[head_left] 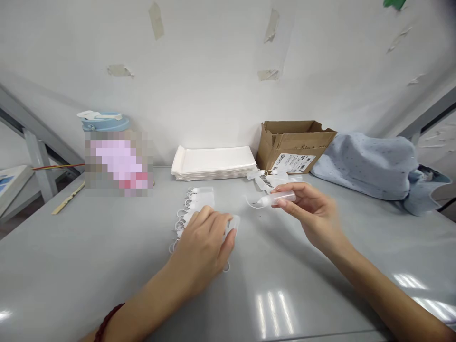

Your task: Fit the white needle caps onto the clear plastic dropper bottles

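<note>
My right hand (315, 213) pinches a small translucent needle-tip bottle (285, 197) between thumb and fingers, above the table. Its thin metal tip points left, and a loose strap curls beside it. My left hand (204, 242) curls its fingers around another clear needle-tip bottle (234, 223), most of which the hand hides. Below the left thumb a white strap loop (227, 267) shows. Beneath and beyond that hand lies a column of similar bottles (204, 191), their looped straps facing left. More bottles (278, 178) lie in a loose heap behind my right hand.
Against the wall sits a stack of white padded envelopes (217, 161). An opened cardboard box (292, 147) stands right of it, next to a bundled light-blue cloth (366, 164). A blue lidded container (105, 122) and a yellowish strip (67, 198) are at the left of the grey table (107, 251).
</note>
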The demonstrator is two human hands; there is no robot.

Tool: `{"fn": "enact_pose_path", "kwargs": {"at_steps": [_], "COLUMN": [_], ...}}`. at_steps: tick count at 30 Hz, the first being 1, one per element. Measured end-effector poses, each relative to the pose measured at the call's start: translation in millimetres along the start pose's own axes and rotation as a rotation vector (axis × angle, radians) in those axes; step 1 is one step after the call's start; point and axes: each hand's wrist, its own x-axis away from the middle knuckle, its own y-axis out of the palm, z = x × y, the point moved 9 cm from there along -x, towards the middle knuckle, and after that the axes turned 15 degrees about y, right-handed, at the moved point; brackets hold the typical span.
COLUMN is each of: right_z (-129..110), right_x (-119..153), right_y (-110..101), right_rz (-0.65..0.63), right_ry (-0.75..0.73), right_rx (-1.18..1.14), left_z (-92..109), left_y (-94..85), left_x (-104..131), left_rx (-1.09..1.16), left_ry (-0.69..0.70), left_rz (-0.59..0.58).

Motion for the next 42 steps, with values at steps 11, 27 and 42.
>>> {"fn": "enact_pose_path", "kwargs": {"at_steps": [11, 27, 42], "right_z": [27, 26, 27], "right_x": [-1, 4, 6], "right_y": [31, 36, 42], "right_rz": [-0.293, -0.339, -0.361], "right_ry": [0.284, 0.279, 0.288], "right_rx": [-0.317, -0.349, -0.392], "left_z": [-5, -7, -5], "left_y": [1.5, -4.3, -8.3], "left_x": [3, 1, -1], "left_rx": [0.184, 0.346, 0.335], "left_ry": [-0.060, -0.140, -0.157], "left_rz": [0.018, 0.090, 0.087]}}
